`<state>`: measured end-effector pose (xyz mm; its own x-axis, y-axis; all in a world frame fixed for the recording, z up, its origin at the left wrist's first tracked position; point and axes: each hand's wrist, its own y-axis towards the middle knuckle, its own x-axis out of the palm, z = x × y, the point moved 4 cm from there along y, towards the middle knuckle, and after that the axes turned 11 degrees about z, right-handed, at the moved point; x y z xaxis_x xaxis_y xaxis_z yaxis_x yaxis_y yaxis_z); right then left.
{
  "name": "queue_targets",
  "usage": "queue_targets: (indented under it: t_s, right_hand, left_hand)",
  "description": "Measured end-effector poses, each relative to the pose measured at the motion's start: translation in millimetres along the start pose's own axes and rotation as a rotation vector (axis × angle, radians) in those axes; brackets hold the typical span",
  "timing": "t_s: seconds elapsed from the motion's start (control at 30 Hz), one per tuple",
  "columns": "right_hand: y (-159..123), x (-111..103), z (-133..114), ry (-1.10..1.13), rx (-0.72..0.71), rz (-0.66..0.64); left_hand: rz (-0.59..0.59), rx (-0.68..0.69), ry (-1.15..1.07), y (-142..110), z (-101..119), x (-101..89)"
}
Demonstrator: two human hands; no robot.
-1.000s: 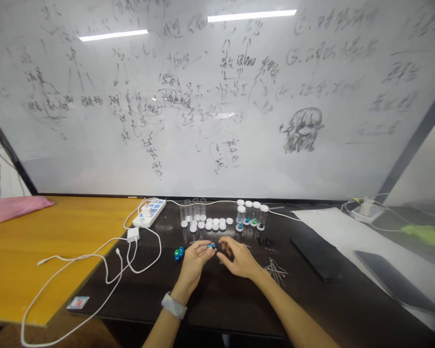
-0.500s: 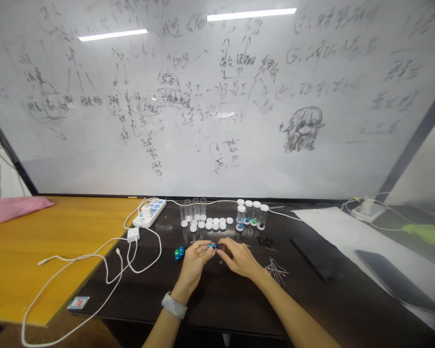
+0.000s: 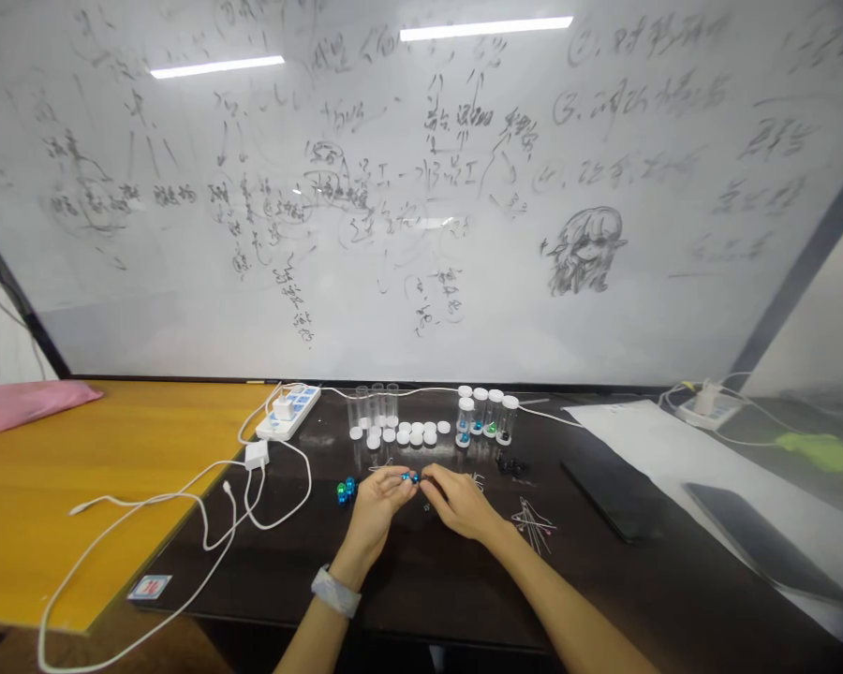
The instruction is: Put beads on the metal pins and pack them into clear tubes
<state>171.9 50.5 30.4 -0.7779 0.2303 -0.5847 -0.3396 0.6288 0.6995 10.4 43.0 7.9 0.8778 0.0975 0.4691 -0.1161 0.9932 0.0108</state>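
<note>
"What's different over there? I glanced away."

"The right hand [image 3: 464, 504], mainly. A second ago its thumb and forefinger stood apart, short of the blue beads [image 3: 415, 477]; now they're drawn in close together, right by the end of them."

"Gripping something?"

"From where I stand I can't tell. The fingertips hide whatever might be between them."

"And the left hand [image 3: 375, 501]?"

"Much as it was: thumb and fingers pinching the blue beads, holding them up over the bench [image 3: 428, 585], between the two hands."

"So what do you make of it?"

"I'd judge it has gone from one hand steadying the piece to both being busy on it. Fine, fiddly work, by the look."

"Anything else shifted?"

"Not that I can see. The loose beads [image 3: 349, 486], blue and green, sit bunched just to the left of the left hand, not touching it. The pins [image 3: 532, 524] lie fanned out near the right forearm, with the black bits [image 3: 510, 465] farther back. Behind, the white caps [image 3: 430, 437] lie between the clear tubes [image 3: 362, 409] and the capped tubes [image 3: 494, 412]."
</note>
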Motion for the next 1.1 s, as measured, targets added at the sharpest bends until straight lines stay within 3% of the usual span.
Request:
queue_targets:
  t_s: [0.3,0.53,0.73,0.97,1.1]
  right_hand:
    - [-1,-6,-3,-0.013,-0.016,0.002]
    - [0,6,1,-0.03,0.006,-0.015]
    - [-1,-5,-1,-0.035,-0.016,0.007]
    - [-1,6,4,0.015,0.017,0.031]
    - [-1,-1,1,0.003,0.018,0.028]
  left_hand:
    - [0.0,0.009,-0.005,-1,1,0.7]
    - [0.005,0.014,0.013,-1,1,0.3]
    - [0.006,0.015,0.005,0,0,-0.1]
    - [0.0,0.005,0.009,-1,0,-0.4]
    - [0.013,0.0,-0.005,-2,2,0.9]
